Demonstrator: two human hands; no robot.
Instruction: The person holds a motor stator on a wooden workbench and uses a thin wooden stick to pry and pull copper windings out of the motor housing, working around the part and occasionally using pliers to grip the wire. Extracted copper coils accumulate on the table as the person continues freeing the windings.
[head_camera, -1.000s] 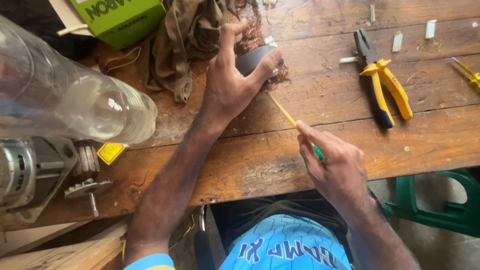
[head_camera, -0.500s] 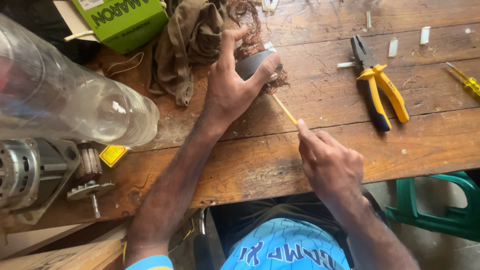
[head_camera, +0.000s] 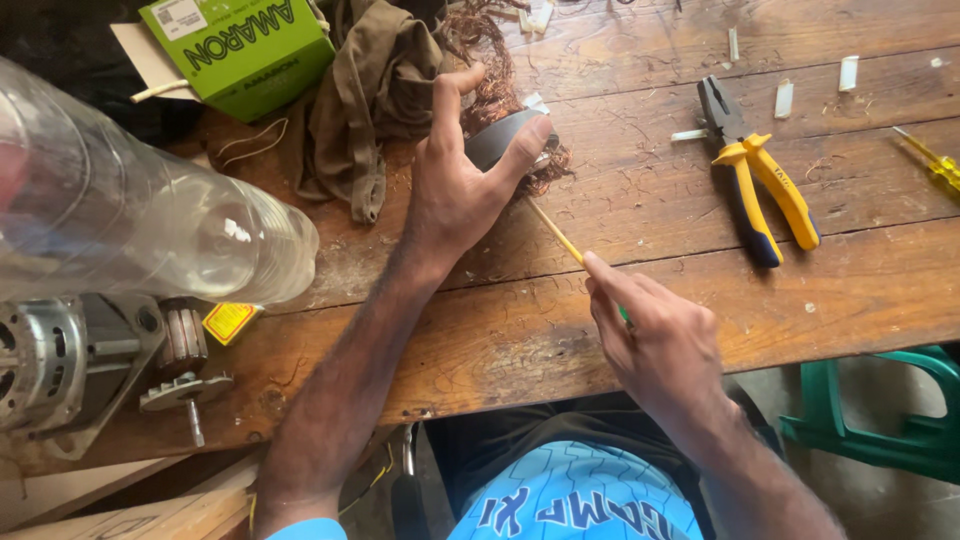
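Right hand (head_camera: 660, 345) drawn slightly back toward table's near edge | pinches thin yellow stick (head_camera: 556, 231) | left hand (head_camera: 462, 180) clasps grey metal part (head_camera: 495, 140) mid-table, amid copper wire (head_camera: 492, 60) | pliers (head_camera: 758, 180) lie right.

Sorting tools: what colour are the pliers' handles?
Yellow and blue on the pliers, seen in the head view.

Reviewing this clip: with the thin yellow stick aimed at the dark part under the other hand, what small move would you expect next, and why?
Probably a short push of the yellow stick further into the dark round part. The left hand pins that part on the wooden table amid copper wire, thumb on its edge. The right hand pinches the stick, whose tip already meets the part's lower edge.
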